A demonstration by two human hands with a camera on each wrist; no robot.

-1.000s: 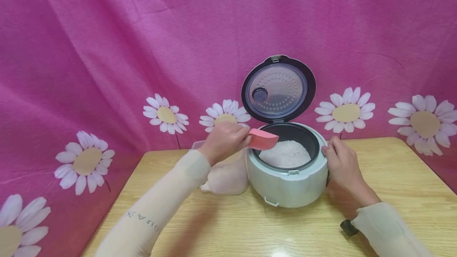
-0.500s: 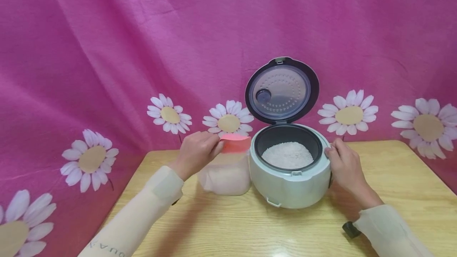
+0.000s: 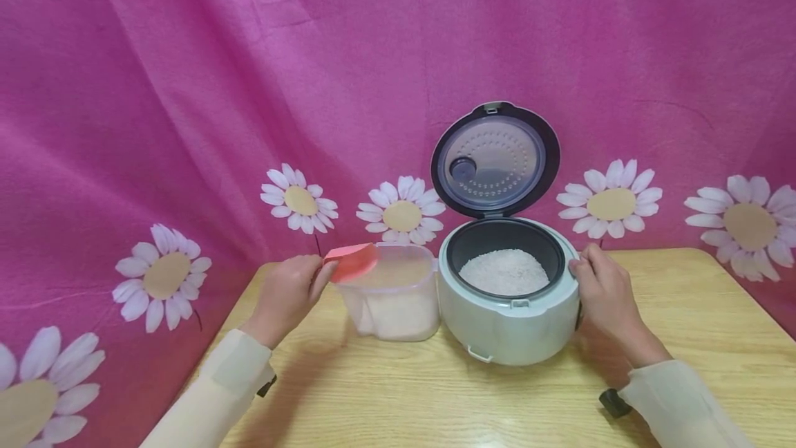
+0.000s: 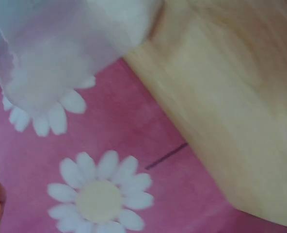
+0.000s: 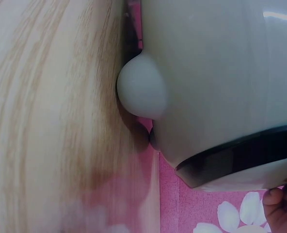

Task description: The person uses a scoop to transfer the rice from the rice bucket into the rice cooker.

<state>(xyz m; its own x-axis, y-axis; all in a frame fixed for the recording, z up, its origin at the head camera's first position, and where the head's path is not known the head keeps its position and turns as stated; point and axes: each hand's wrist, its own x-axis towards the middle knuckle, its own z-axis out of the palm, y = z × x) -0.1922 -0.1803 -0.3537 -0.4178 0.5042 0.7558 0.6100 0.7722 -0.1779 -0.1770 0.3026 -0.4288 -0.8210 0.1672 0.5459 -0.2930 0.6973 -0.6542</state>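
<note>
My left hand [image 3: 287, 299] holds a pink scoop [image 3: 352, 263] by its handle, over the left side of a clear plastic container [image 3: 398, 290]. Pale contents show through the container's wall. On its right stands a pale green rice cooker [image 3: 519, 335], lid [image 3: 496, 157] raised, with a mound of white rice [image 3: 505, 272] in its dark inner pot. The fingers of my right hand [image 3: 606, 294] grip the cooker's right side just below the rim. The right wrist view shows the cooker's body [image 5: 221, 73] close up; only a few of my fingertips [image 5: 281, 206] appear there.
Everything stands on a light wooden table [image 3: 398, 399]. A magenta cloth [image 3: 348, 88] printed with white daisies hangs behind and to the left. The cooker's raised lid reaches up close to the cloth. The container and cooker stand side by side.
My left hand has moved left and slightly down with the scoop, from above the cooker's pot to the container's left side. My right hand has stayed on the cooker.
</note>
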